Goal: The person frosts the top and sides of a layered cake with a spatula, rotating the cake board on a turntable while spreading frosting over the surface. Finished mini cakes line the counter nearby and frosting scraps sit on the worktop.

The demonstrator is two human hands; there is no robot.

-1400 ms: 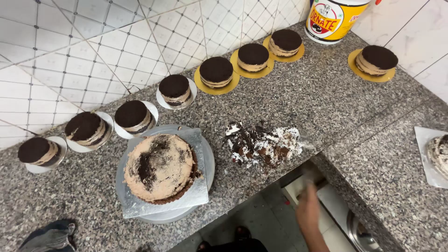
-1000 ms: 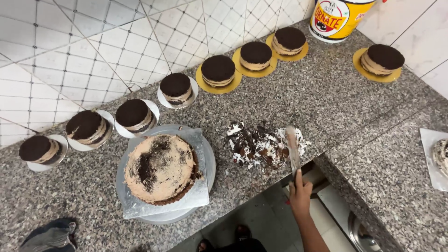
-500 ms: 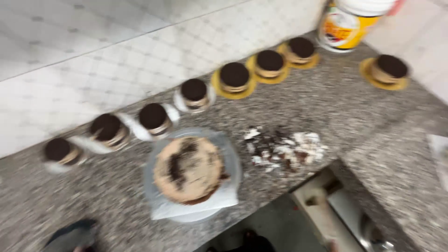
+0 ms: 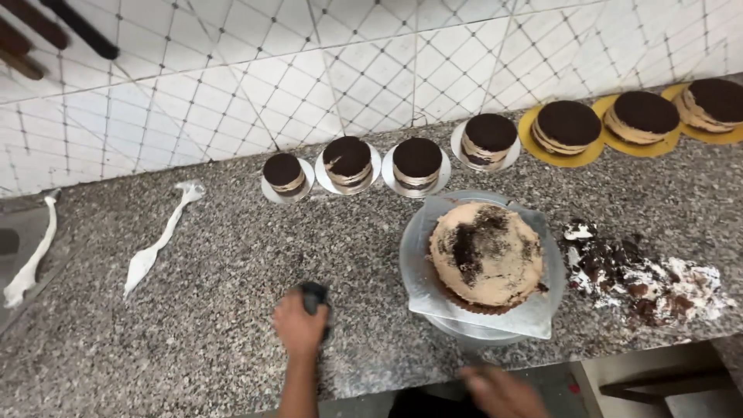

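My left hand point(image 4: 300, 327) rests on the grey granite counter point(image 4: 193, 325) with its fingers closed over a small dark cloth point(image 4: 314, 296). It lies left of a round cake point(image 4: 486, 255) coated in tan cream with dark crumbs, which sits on a silver board on a metal turntable point(image 4: 416, 267). My right hand point(image 4: 503, 391) is blurred at the bottom edge, below the turntable. What it holds, if anything, is unclear.
Several small dark-topped layered cakes point(image 4: 416, 162) line the tiled wall, the right ones on yellow boards point(image 4: 569, 128). A heap of dark and white cake scraps point(image 4: 642, 282) lies right of the turntable. White cream smears point(image 4: 159, 240) mark the counter at left.
The view has swung left. My left hand has come onto the counter over the dark cloth. My right hand has left the scrap heap and dropped to the counter's front edge.
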